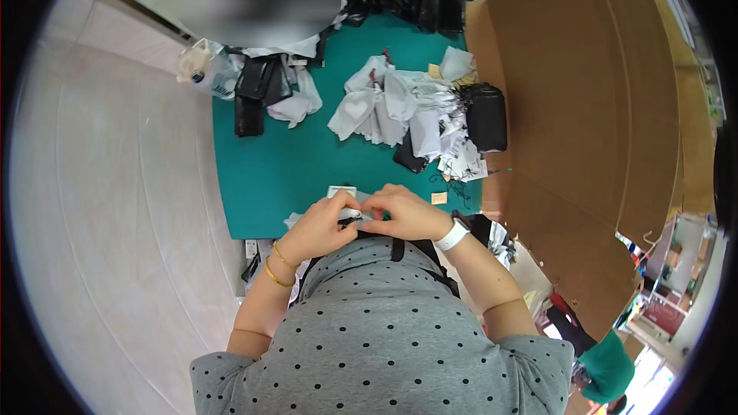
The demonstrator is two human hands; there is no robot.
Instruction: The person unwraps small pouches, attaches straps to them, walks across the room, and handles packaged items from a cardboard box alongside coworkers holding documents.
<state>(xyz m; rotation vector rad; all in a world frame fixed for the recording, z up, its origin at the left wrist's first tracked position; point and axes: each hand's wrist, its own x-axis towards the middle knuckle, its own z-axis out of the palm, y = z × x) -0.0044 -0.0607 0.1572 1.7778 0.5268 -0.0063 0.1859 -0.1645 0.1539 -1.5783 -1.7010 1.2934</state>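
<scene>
At the near edge of the green table, my left hand (327,223) and my right hand (406,214) face each other with bent fingers. Between them is a small whitish, filmy piece with a dark bit (350,220); its kind is unclear. My left fingers are closed on it. The right thumb and fingers are curled at its other side, and what they pinch is hidden. Just beyond the left fingertips lies a small white rectangular item (341,191). A small tan tag (439,198) lies beyond the right hand.
White drawstring pouches (355,110) and heaped white tags (461,155) lie mid-table, beside a black bag (485,117). Black wallets (250,104) and a plastic bottle (224,78) sit at left. Tall cardboard (573,107) walls the right side. A dark round shape (257,0) overhangs the far left.
</scene>
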